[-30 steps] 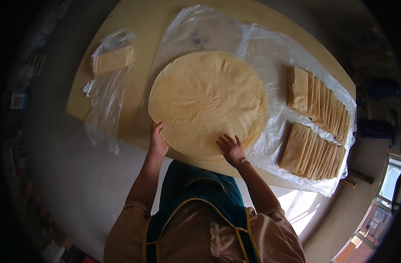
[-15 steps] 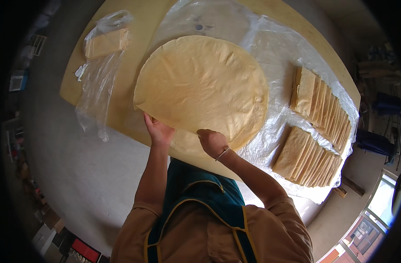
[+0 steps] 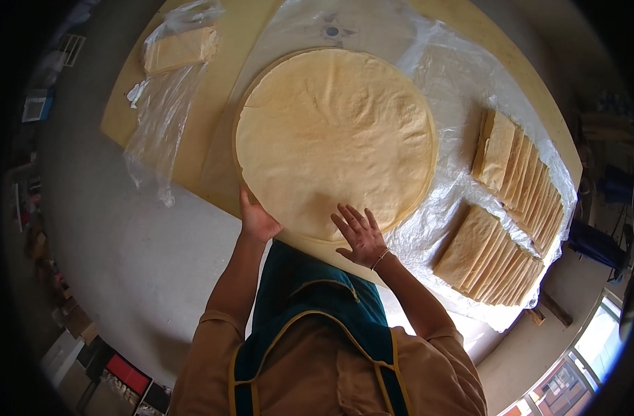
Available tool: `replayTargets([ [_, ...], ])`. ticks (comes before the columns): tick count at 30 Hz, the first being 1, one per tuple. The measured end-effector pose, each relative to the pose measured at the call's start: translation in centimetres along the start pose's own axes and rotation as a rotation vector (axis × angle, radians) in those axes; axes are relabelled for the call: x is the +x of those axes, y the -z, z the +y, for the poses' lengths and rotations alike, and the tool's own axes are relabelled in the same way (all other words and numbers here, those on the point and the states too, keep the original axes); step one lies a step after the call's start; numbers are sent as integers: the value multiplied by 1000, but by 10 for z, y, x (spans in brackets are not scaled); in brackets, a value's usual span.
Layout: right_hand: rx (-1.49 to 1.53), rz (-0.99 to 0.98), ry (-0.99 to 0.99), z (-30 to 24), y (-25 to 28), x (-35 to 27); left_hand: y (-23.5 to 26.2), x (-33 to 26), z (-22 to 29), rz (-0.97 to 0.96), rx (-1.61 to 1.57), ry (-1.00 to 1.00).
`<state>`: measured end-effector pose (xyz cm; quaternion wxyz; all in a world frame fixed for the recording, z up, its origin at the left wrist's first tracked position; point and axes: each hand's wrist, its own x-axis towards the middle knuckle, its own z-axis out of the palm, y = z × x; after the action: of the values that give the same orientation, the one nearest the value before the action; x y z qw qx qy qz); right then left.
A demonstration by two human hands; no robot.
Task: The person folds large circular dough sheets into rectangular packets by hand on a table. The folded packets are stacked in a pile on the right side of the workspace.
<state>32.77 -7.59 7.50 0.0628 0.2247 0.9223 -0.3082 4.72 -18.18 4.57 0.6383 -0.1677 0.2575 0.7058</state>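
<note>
We've got one big round pile of flatbread (image 3: pixel 334 139) in the middle of the table (image 3: pixel 230 55), right in front of the body, with more than one layer showing along its rim. It's resting on one clear plastic sheet (image 3: pixel 441 76).

Two hands in the shot, well apart from each other. Our left hand (image 3: pixel 260 222) is up against the near left edge of the pile, thumb side toward the bread — we can't tell whether any fingers are tucked under or pinching it. Our right hand (image 3: pixel 363 239) is palm down with the fingers spread, at the near right edge, gripping nothing; we can't say for sure if the fingertips touch. One thin bracelet (image 3: pixel 380 258) on that wrist.

Off to the right there are two rows of folded pieces on the plastic: a far row (image 3: pixel 521 173) and a near row (image 3: pixel 487 256). They overlap too tightly for us to count each piece.

Over on the left we see one clear plastic bag (image 3: pixel 161 125) around one tan block (image 3: pixel 181 50), its loose end hanging past the table edge, plus a small white scrap (image 3: pixel 136 93) just beside it. And we're wearing one green apron (image 3: pixel 317 291) with yellow trim — nice.
</note>
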Motion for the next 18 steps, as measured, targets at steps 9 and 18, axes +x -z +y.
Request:
replayTargets([
  [9,-16,204,-7,4,-42,32,-16,-8,8,98,-88,35],
  [18,-174,565,16,24,-30,91,-30,8,7,187,296,33],
])
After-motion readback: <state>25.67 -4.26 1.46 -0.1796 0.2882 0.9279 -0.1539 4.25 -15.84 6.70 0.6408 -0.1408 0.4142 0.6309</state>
